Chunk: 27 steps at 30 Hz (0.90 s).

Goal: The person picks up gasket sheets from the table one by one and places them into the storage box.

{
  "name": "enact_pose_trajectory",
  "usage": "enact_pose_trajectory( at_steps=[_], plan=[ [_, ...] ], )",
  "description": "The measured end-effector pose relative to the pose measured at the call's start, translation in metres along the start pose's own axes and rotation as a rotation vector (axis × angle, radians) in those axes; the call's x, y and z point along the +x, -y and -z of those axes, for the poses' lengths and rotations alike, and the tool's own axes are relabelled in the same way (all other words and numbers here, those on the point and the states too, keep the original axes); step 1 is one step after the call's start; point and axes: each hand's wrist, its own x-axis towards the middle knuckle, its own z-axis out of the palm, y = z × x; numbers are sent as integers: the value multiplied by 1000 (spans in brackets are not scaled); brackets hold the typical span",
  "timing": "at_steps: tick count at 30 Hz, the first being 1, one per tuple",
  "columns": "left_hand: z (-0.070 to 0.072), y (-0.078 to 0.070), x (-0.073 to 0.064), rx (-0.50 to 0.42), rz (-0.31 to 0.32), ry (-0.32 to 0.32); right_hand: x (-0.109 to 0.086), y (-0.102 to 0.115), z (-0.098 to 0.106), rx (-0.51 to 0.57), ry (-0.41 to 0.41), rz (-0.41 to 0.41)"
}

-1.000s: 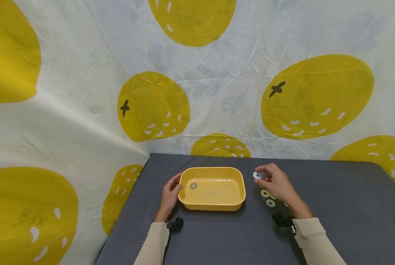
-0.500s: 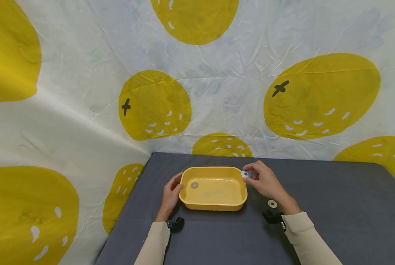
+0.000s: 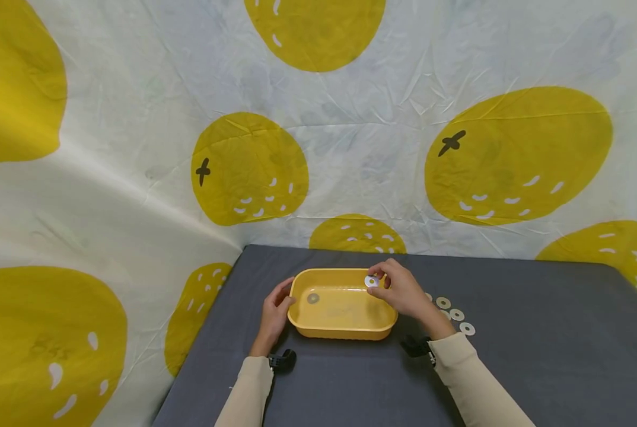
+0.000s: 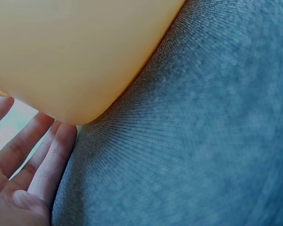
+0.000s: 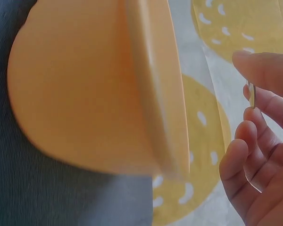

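Now the right hand [image 3: 402,292], pinching a disc [image 3: 368,281], is moving over the lower-centre tray [image 3: 340,311]; release seems possible; the left hand [image 3: 273,314] is gripping the tray.

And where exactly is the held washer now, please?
In the head view, the washer is pinched by the right hand, above the far right corner of the yellow tray.

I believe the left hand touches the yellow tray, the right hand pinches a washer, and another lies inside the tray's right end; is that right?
Almost: in the head view, that second washer lies toward the left end of the yellow tray. The left hand and right hand are as described.
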Motion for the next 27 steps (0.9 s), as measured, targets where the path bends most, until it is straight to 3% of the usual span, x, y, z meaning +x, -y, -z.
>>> enact_pose_trajectory(
  at_steps=[17,27],
  plan=[
    [1,0,-1,13,4,3,20,30,-28,29,64,-10],
    [2,-1,1,29,7,0,30,31,-51,50,66,-49]
  ],
)
